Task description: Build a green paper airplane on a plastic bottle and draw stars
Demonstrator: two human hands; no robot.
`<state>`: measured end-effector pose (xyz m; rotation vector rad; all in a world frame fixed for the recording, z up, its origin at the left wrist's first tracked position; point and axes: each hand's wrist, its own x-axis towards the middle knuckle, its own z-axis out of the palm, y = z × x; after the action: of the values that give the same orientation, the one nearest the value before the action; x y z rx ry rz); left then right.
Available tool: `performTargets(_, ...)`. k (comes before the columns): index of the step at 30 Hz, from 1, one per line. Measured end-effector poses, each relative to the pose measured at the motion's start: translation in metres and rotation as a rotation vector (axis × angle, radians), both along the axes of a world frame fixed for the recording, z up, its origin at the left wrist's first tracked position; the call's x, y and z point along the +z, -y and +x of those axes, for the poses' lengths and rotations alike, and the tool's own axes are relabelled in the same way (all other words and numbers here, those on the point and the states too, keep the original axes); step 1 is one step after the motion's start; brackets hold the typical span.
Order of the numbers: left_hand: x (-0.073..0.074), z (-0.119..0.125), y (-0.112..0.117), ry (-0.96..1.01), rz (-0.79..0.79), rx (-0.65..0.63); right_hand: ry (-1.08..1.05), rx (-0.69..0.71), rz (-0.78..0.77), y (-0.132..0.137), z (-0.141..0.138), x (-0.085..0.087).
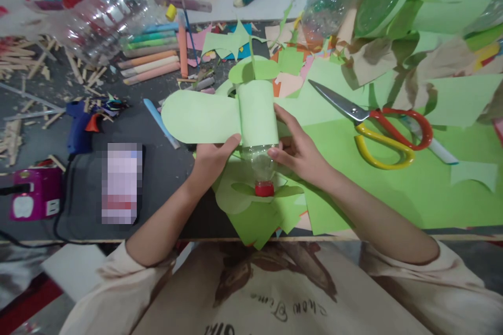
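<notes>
A clear plastic bottle (262, 159) with a red cap (264, 189) lies on the table, its body wrapped in light green paper (257, 112). A rounded light green paper wing (198, 116) sticks out from the wrap to the left. My left hand (212, 159) grips the bottle's left side, thumb pressed at the base of the wing. My right hand (301, 149) holds the right side of the wrap, fingers curled against it. Green paper cut-outs (251, 209) lie under the bottle's neck.
Scissors (377, 125) with red and yellow handles lie on a green paper sheet (393, 183) to the right. A blue glue gun (80, 123), a phone (120, 183), pastel sticks (151, 60), empty bottles (106, 10) and paper scraps crowd the table.
</notes>
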<state>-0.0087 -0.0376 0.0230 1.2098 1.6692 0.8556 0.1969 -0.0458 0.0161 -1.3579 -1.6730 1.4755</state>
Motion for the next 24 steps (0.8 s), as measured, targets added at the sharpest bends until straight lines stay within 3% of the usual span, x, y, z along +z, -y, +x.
performTargets(7, 0.0001, 0.0022, -0.0003, 0.127, -0.025, -0.032, -0.017, 0.017, -0.007, 0.0005, 0.0016, -0.0013)
performTargets(16, 0.002, 0.0031, -0.0012, 0.195, -0.048, 0.049, -0.001, 0.003, -0.014, 0.0001, 0.0007, 0.0014)
performTargets(24, 0.0004, -0.0001, -0.0006, 0.199, -0.109, 0.018, -0.002, -0.01, -0.015, 0.0003, -0.0002, 0.0024)
